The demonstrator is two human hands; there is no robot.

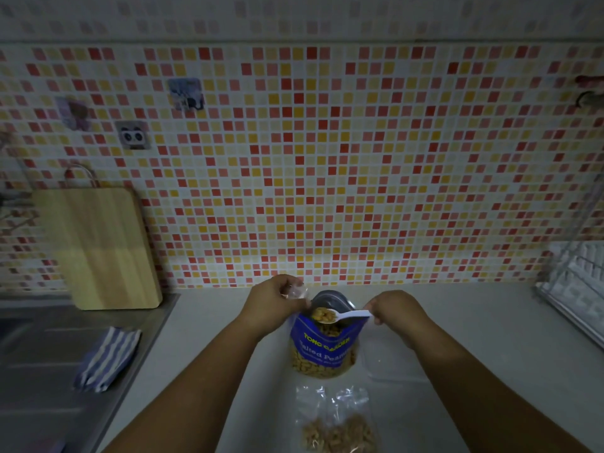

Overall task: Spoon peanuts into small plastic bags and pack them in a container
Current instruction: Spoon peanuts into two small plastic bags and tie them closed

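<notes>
A blue pouch of salted peanuts stands open on the counter in the middle. My right hand grips a white plastic spoon loaded with peanuts, held over the pouch's mouth. My left hand pinches a small clear plastic bag just left of the spoon's bowl. Two small filled bags of peanuts lie on the counter nearer to me. A clear plastic container sits right of the pouch, partly hidden by my right forearm.
A steel sink with a striped cloth on its edge lies to the left. A wooden cutting board leans on the tiled wall. A dish rack stands at the right edge.
</notes>
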